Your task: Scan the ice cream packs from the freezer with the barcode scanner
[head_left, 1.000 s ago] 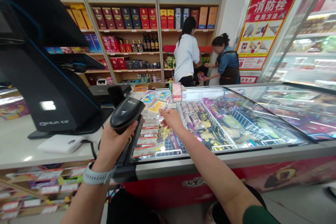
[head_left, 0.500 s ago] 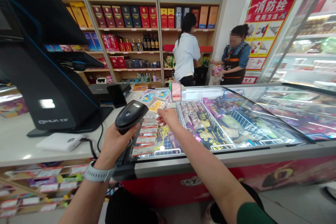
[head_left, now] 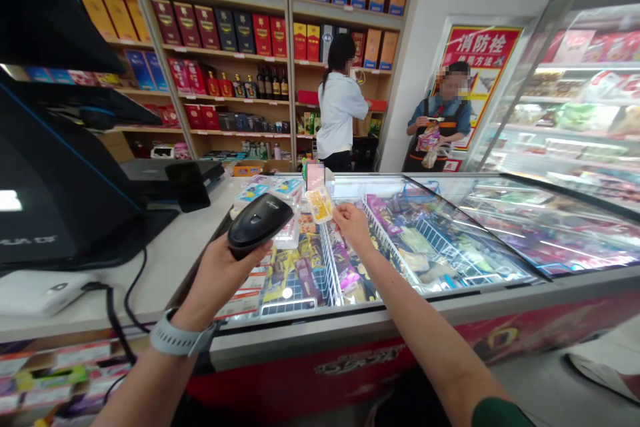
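Observation:
My left hand (head_left: 227,273) is closed around a black handheld barcode scanner (head_left: 260,221), its head pointing up and to the right. My right hand (head_left: 353,223) pinches the edge of a small flat pack with a yellow label (head_left: 320,204), raised above the freezer's glass top. Several similar packs with blue labels (head_left: 254,192) lie at the freezer's near-left corner, just beyond the scanner. Under the glass, yellow and purple wrapped ice creams (head_left: 305,273) sit in white wire baskets.
On the left counter (head_left: 165,273) stand a black checkout terminal (head_left: 65,180), a dark phone-like screen (head_left: 187,188) and a white box with a cable (head_left: 45,291). Two people, one in a light shirt (head_left: 337,113), one in an apron (head_left: 435,127), stand beyond the freezer (head_left: 375,323).
My right hand has lifted the yellow-labelled pack off the others and moved it to the right. The scanner stays in my left hand. The view has shifted, and the aproned person has turned.

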Demonstrator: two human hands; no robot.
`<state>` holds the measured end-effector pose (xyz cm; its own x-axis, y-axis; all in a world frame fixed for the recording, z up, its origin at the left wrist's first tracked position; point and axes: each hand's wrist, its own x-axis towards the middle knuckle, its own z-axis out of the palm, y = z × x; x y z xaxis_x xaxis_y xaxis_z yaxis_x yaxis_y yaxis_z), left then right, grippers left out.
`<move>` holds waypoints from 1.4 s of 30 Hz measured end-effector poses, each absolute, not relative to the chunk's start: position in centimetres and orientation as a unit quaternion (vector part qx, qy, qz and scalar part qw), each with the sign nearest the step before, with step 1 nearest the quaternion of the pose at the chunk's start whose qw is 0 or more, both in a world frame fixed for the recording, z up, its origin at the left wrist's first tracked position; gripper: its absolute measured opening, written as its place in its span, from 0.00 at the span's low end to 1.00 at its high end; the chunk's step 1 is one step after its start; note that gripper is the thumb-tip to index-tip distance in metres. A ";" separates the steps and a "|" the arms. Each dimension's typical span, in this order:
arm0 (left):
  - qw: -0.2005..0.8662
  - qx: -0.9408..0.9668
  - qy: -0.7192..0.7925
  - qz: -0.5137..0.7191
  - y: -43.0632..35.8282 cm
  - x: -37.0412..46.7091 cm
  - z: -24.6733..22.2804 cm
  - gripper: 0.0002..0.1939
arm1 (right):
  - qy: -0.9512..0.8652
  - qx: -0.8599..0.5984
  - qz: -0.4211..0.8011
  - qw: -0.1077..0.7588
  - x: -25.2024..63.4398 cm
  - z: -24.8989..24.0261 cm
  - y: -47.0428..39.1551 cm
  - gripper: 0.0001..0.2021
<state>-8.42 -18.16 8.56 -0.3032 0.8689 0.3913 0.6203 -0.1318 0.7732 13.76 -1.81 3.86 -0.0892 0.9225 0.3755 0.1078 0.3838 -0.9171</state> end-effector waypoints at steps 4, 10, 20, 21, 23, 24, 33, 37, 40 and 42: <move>0.132 0.613 0.616 0.477 -15.3 -6.3 8.2 0.21 | -0.628 -0.399 0.356 0.565 16.3 2.3 0.8 0.13; 0.128 0.666 0.609 0.412 -11.7 -4.9 6.5 0.20 | -0.587 -0.418 0.357 0.595 18.4 0.5 2.1 0.12; 0.147 0.677 0.598 0.403 -11.0 -6.5 3.0 0.18 | -0.571 -0.418 0.348 0.615 18.5 0.6 2.0 0.12; 0.147 0.680 0.596 0.401 -11.1 -6.6 2.8 0.16 | -0.574 -0.417 0.346 0.614 18.5 0.6 2.0 0.12; 0.153 0.686 0.590 0.398 -11.3 -6.7 2.4 0.16 | -0.580 -0.419 0.346 0.607 18.3 0.7 1.7 0.11; 0.159 0.689 0.586 0.396 -11.3 -6.7 2.3 0.16 | -0.582 -0.420 0.349 0.603 18.3 0.8 1.6 0.11; 0.156 0.697 0.582 0.388 -11.5 -6.4 2.3 0.17 | -0.577 -0.445 0.359 0.583 18.2 0.7 1.1 0.11; 0.164 0.690 0.583 0.396 -11.4 -6.4 2.1 0.18 | -0.577 -0.432 0.359 0.593 18.2 0.5 1.3 0.11; 0.166 0.686 0.588 0.396 -11.4 -6.5 2.0 0.17 | -0.573 -0.436 0.356 0.595 18.2 0.4 1.4 0.12; 0.162 0.684 0.590 0.396 -11.4 -6.5 2.1 0.17 | -0.573 -0.446 0.354 0.589 18.3 0.5 1.4 0.12</move>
<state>-6.50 -11.44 2.13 -0.0104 0.9367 0.3500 0.6797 -0.2501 0.6895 18.27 1.44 0.49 0.0928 0.9284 0.3598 0.0941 0.3515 -0.9314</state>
